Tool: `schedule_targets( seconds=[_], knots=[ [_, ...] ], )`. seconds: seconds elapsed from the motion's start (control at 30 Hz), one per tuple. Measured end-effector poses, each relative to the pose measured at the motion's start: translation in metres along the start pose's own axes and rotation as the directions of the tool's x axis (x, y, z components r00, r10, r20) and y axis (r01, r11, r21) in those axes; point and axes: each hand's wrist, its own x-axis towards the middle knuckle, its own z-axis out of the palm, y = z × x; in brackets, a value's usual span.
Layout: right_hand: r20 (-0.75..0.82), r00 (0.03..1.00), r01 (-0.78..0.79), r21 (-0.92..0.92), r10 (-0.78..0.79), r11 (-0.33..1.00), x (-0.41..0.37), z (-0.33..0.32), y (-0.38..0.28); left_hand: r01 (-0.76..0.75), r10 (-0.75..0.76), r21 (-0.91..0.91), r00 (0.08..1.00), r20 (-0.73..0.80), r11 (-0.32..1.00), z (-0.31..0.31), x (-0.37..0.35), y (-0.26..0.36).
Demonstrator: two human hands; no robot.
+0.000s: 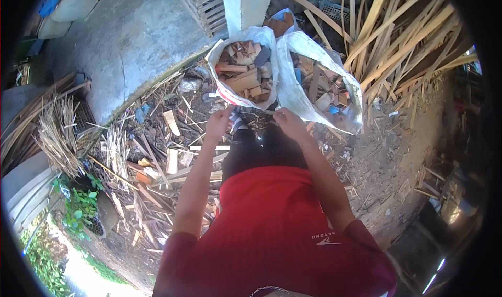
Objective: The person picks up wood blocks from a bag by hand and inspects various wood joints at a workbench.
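"Pale and thin, that strip (268,112) sits right at the tips of the right hand (289,124)! Fingers bunched, but gripping it? Can't tell."

"Left hand (219,123) has its fingers curled; what they pinch, I can't make out."

"Just ahead, between the hands: a creased white sack (248,102), round-mouthed, heaped with blocky wood offcuts (244,81)."

"And a second sack (288,80) crowds in ahead of the right hand, gaping wide!"

"Splintery scraps (171,123) litter the ground left of the left hand."

"Farther out that way, smooth grey concrete (130,51); a pale post (250,7) blocks straight ahead; long strips (387,38) fan out beyond the right hand."
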Motion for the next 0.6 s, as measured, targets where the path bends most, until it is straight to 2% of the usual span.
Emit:
schedule_targets(
  seconds=[0.07,0.1,0.2,0.33,0.43,0.6],
  knots=[
    [-0.042,0.989,-0.141,-0.024,0.140,0.990,0.008,-0.015,-0.002,0.053,-0.057,0.088,0.997,0.043,0.995,0.021,-0.003,0.035],
    [-0.035,0.991,-0.130,-0.020,0.129,0.991,0.040,0.028,-0.029,0.087,-0.086,0.158,0.996,-0.013,0.984,-0.023,0.013,0.022],
    [-0.136,0.974,-0.197,-0.116,0.181,0.974,0.074,0.025,-0.008,0.105,-0.108,0.184,0.994,0.007,0.977,0.008,0.035,0.033],
    [-0.075,0.973,-0.227,-0.152,0.218,0.962,0.099,0.044,0.003,0.022,-0.020,0.301,1.000,-0.009,0.953,0.018,0.061,0.021],
    [-0.110,0.973,-0.213,-0.101,0.202,0.972,0.088,0.062,0.003,0.019,0.002,0.287,0.997,-0.071,0.958,0.020,0.068,0.004],
    [-0.153,0.967,-0.203,0.022,0.204,0.979,0.080,0.076,0.008,0.049,-0.042,0.134,0.998,-0.054,0.990,0.016,0.057,0.005]
  ],
)
